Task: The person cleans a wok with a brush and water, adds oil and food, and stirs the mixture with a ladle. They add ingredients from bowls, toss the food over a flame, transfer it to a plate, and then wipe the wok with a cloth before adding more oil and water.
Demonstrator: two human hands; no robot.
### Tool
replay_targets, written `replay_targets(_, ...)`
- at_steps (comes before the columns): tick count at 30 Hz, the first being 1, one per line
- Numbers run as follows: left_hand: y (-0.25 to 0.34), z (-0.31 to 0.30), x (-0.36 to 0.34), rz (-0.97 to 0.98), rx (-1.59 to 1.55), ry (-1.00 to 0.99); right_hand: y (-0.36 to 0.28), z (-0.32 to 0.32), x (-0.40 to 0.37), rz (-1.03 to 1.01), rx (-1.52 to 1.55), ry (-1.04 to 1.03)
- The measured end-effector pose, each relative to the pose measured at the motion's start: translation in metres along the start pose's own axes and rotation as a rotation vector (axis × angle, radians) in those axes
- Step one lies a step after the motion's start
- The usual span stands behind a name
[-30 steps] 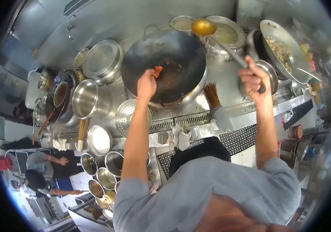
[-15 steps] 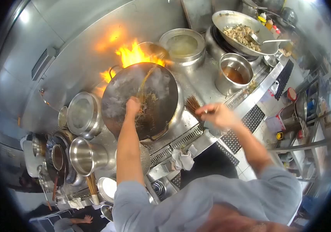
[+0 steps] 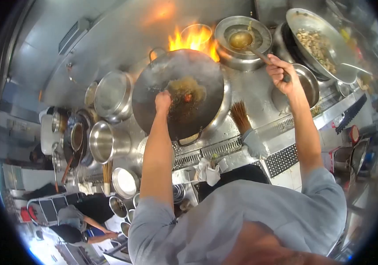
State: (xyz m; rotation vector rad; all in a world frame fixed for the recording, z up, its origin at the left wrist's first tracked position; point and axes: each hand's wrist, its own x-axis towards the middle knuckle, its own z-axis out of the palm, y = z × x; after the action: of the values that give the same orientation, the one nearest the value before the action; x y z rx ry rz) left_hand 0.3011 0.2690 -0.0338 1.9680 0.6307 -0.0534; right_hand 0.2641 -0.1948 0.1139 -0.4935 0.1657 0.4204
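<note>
My right hand (image 3: 281, 76) is wrapped around the dark handle of a ladle (image 3: 242, 40). The ladle's bowl, with yellowish-brown liquid in it, is over a round metal pot (image 3: 246, 62) behind the wok. Reaching over the large dark wok (image 3: 151, 104), my left hand (image 3: 163, 101) is closed; whatever it grips is hidden. Brown liquid (image 3: 185, 93) pools in the wok around a small reddish piece. Flames (image 3: 193, 40) rise at the wok's far rim.
A bundled brush (image 3: 240, 117) rests right of the wok. A wide pan (image 3: 291, 20) of chopped food stands at back right. Metal pots (image 3: 105, 142) and a lidded-looking round vessel (image 3: 111, 95) crowd the left. Another person (image 3: 72, 221) is at lower left.
My right hand, blurred beside the brush before, has moved up and back and now holds the ladle over the pot. Liquid now pools in the wok. The view has shifted.
</note>
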Motion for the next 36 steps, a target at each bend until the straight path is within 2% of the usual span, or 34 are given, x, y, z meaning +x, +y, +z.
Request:
replay_targets(1,-0.002,0.007,0.006,-0.015,-0.001,0.009,0.005,0.003,-0.005,-0.005,-0.039,-0.035)
replay_targets(3,-0.008,0.026,0.017,0.477,0.507,0.121,0.013,0.01,-0.02,0.017,-0.034,-0.052)
replay_targets(4,-0.01,0.038,0.013,0.475,0.507,0.112,0.018,0.013,-0.03,0.025,-0.028,-0.071)
replay_targets(6,0.006,0.059,-0.007,0.501,0.796,-0.211,0.028,0.02,-0.046,0.088,0.049,-0.116)
replay_targets(7,0.009,0.064,-0.006,0.504,0.791,-0.218,0.034,0.024,-0.054,0.106,0.057,-0.144)
replay_targets(9,0.014,0.071,-0.002,0.355,0.914,-0.339,0.049,0.031,-0.069,0.131,0.063,-0.182)
replay_targets(10,0.014,0.07,-0.005,0.36,0.915,-0.346,0.056,0.033,-0.076,0.138,0.06,-0.194)
replay_targets(11,0.016,0.066,-0.012,0.325,0.947,-0.27,0.064,0.033,-0.081,0.17,0.04,-0.222)
replay_targets(12,0.018,0.062,-0.017,0.292,0.98,-0.192,0.072,0.04,-0.088,0.16,-0.029,-0.157)
replay_targets(16,-0.009,0.05,0.009,0.442,0.982,-0.287,0.1,0.059,-0.109,0.212,-0.499,-0.047)
replay_targets(17,-0.008,0.049,0.012,0.491,0.847,-0.266,0.106,0.065,-0.112,0.255,-0.641,0.023)
replay_targets(18,-0.007,0.048,0.014,0.533,0.709,-0.245,0.111,0.068,-0.113,0.248,-0.645,0.027)
replay_targets(19,-0.006,0.045,0.018,0.538,0.704,-0.246,0.115,0.07,-0.113,0.264,-0.874,0.059)
replay_targets(20,-0.001,0.042,0.021,0.379,0.62,-0.227,0.118,0.07,-0.115,0.277,-1.101,0.096)
replay_targets(21,0.008,0.041,0.023,0.228,0.534,-0.212,0.126,0.051,-0.106,0.11,-1.197,0.056)
replay_targets(22,0.013,0.038,0.02,0.242,0.531,-0.223,0.121,0.038,-0.106,0.099,-1.2,0.071)
replay_targets(24,0.013,0.026,0.005,-0.114,-0.334,-0.491,0.101,0.037,-0.095,-0.123,-1.456,0.145)
replay_targets(26,0.012,0.024,0.005,-0.077,-0.442,-0.525,0.073,-0.003,-0.059,-0.317,-1.848,0.212)
replay_targets(28,0.002,0.012,0.006,-0.053,-0.562,-0.508,0.04,-0.001,-0.028,-0.306,-2.091,0.363)
replay_targets(30,-0.005,0.006,0.012,-0.19,-0.61,-0.477,0.01,-0.007,0.011,-0.119,-1.943,0.343)
replay_targets(32,-0.007,0.006,0.006,-0.243,-0.73,-0.42,-0.004,0.0,0.026,-0.046,-1.234,0.303)
replay_targets(33,0.003,0.008,-0.002,-0.281,-0.843,-0.4,-0.015,-0.007,0.032,-0.041,-1.244,0.281)
replay_targets(35,0.03,0.003,-0.039,-0.256,-0.826,-0.384,-0.028,-0.026,0.041,0.025,-0.202,0.065)
replay_targets(36,0.039,0.001,-0.055,-0.235,-0.798,-0.387,-0.023,-0.026,0.038,0.038,-0.202,0.067)
